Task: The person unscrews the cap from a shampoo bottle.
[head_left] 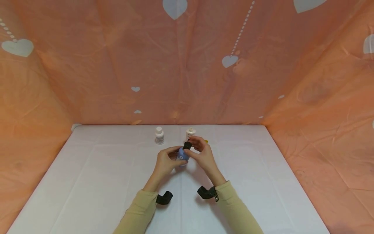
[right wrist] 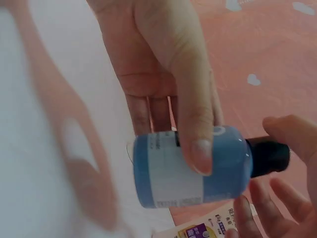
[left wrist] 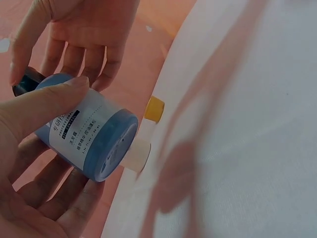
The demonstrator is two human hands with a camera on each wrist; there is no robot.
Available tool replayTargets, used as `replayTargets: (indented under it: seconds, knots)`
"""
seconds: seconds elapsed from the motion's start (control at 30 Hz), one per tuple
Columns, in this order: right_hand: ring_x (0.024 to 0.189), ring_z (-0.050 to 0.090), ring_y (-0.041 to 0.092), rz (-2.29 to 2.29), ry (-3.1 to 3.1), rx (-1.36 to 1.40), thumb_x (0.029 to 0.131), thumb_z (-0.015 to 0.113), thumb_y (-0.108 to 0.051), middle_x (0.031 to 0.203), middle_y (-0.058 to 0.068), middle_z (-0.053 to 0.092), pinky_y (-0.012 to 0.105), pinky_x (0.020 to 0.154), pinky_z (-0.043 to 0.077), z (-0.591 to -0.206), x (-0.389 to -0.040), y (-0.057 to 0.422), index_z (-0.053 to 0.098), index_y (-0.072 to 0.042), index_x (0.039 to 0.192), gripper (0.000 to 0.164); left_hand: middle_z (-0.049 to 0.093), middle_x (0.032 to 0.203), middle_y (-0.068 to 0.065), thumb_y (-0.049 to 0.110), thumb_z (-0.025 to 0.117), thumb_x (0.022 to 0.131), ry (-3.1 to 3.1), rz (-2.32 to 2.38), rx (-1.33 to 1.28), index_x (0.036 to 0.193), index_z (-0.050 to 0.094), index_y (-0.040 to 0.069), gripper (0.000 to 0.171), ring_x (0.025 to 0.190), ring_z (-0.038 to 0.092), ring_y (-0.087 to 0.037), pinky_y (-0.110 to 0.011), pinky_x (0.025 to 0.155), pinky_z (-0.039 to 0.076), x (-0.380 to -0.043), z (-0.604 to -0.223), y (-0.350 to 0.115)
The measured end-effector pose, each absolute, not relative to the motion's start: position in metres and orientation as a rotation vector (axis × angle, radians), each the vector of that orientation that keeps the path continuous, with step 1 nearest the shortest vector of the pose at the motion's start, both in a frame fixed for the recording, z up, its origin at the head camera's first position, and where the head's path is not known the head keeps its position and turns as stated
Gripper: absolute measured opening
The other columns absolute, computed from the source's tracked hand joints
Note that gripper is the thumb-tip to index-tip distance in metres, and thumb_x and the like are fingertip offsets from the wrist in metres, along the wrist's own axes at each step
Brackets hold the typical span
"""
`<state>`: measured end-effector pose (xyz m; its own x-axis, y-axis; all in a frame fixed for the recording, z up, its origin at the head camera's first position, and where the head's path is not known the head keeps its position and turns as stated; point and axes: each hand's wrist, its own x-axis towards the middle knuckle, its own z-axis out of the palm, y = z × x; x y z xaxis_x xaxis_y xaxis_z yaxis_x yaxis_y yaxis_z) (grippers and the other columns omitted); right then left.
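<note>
My left hand grips a small blue bottle with a white printed label, its thumb laid across the label. The bottle is held up off the table and tilted, base toward me in the left wrist view. A black cap tops the bottle. My right hand pinches that cap, with the thumb on one side and fingers on the other. Just behind the hands stands a white container, partly covered by the right hand; its purple-marked label shows in the right wrist view.
A small white bottle stands left of the hands toward the back of the white table. A yellow cap-like piece lies near the white container. Orange curtains with pale hearts enclose the back and sides.
</note>
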<state>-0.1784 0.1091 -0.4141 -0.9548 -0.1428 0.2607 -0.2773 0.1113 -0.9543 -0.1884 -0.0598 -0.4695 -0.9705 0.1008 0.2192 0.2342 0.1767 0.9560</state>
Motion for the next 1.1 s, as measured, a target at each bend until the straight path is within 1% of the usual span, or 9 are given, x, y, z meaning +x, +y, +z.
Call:
replayTargets:
  seconds: [0.07,0.17,0.33,0.43,0.6,0.67,0.87,1.03,1.1]
  knots:
    - [0.106,0.055,0.037,1.968,-2.246,0.387,0.079,0.076,0.002,0.113,0.026,0.060,0.045,0.092,0.042,-0.414,-0.179,0.107,0.052,0.013,0.119,0.048,0.069,0.105,-0.011,0.006,0.090,0.062,-2.329,-1.918,-0.323,0.115,0.070,0.005,0.056,0.092,0.067,-0.024,-0.033,0.081,0.056,-0.189,-0.469,-0.059]
    - [0.100,0.056,0.037,1.936,-2.223,0.337,0.077,0.078,0.001,0.107,0.025,0.061,0.042,0.087,0.042,-0.416,-0.180,0.103,0.053,0.013,0.113,0.045,0.069,0.105,-0.010,0.006,0.090,0.062,-2.321,-1.920,-0.311,0.115,0.070,0.006,0.057,0.093,0.067,-0.024,-0.034,0.081,0.056,-0.189,-0.468,-0.059]
    - [0.096,0.057,0.034,1.922,-2.198,0.279,0.075,0.081,-0.003,0.103,0.018,0.061,0.055,0.089,0.041,-0.430,-0.189,0.100,0.058,0.006,0.106,0.039,0.070,0.102,-0.011,0.008,0.090,0.063,-2.316,-1.901,-0.302,0.116,0.070,0.007,0.057,0.092,0.067,-0.024,-0.035,0.080,0.056,-0.191,-0.469,-0.059]
    - [0.096,0.057,0.029,1.918,-2.199,0.262,0.075,0.082,-0.007,0.103,0.014,0.062,0.059,0.091,0.039,-0.441,-0.197,0.100,0.060,0.002,0.104,0.039,0.070,0.102,-0.011,0.009,0.090,0.063,-2.318,-1.914,-0.296,0.116,0.069,0.007,0.057,0.093,0.067,-0.024,-0.035,0.081,0.056,-0.192,-0.468,-0.059]
    - [0.092,0.059,0.021,1.887,-2.227,0.287,0.075,0.083,-0.009,0.098,0.007,0.064,0.051,0.091,0.043,-0.444,-0.199,0.103,0.062,-0.002,0.102,0.035,0.068,0.105,-0.013,0.005,0.089,0.063,-2.319,-1.956,-0.285,0.116,0.069,0.006,0.057,0.096,0.066,-0.027,-0.040,0.084,0.055,-0.189,-0.465,-0.060]
    - [0.092,0.059,0.020,1.871,-2.250,0.318,0.076,0.082,-0.009,0.098,0.007,0.065,0.050,0.091,0.043,-0.444,-0.199,0.105,0.063,-0.003,0.103,0.034,0.068,0.105,-0.016,0.001,0.088,0.063,-2.321,-1.964,-0.291,0.116,0.068,0.003,0.056,0.096,0.065,-0.031,-0.044,0.085,0.054,-0.185,-0.458,-0.060]
    - [0.100,0.061,0.027,1.839,-2.330,0.462,0.080,0.077,-0.003,0.104,0.014,0.067,0.052,0.095,0.043,-0.440,-0.198,0.113,0.066,0.001,0.113,0.035,0.067,0.103,-0.020,-0.004,0.084,0.067,-2.368,-1.960,-0.308,0.116,0.066,-0.004,0.052,0.095,0.065,-0.036,-0.047,0.084,0.053,-0.170,-0.431,-0.060]
    - [0.108,0.057,0.036,1.886,-2.367,0.575,0.084,0.069,0.005,0.113,0.024,0.064,0.051,0.098,0.041,-0.419,-0.188,0.114,0.059,0.011,0.120,0.038,0.066,0.105,-0.021,-0.004,0.083,0.068,-2.368,-1.977,-0.322,0.117,0.065,-0.005,0.052,0.096,0.064,-0.037,-0.046,0.085,0.053,-0.168,-0.429,-0.062]
    - [0.112,0.056,0.037,1.924,-2.370,0.596,0.085,0.066,0.007,0.117,0.026,0.062,0.049,0.100,0.041,-0.411,-0.184,0.114,0.057,0.013,0.122,0.039,0.067,0.105,-0.018,-0.001,0.085,0.066,-2.360,-1.984,-0.322,0.117,0.066,-0.002,0.055,0.096,0.065,-0.034,-0.043,0.084,0.054,-0.174,-0.441,-0.063]
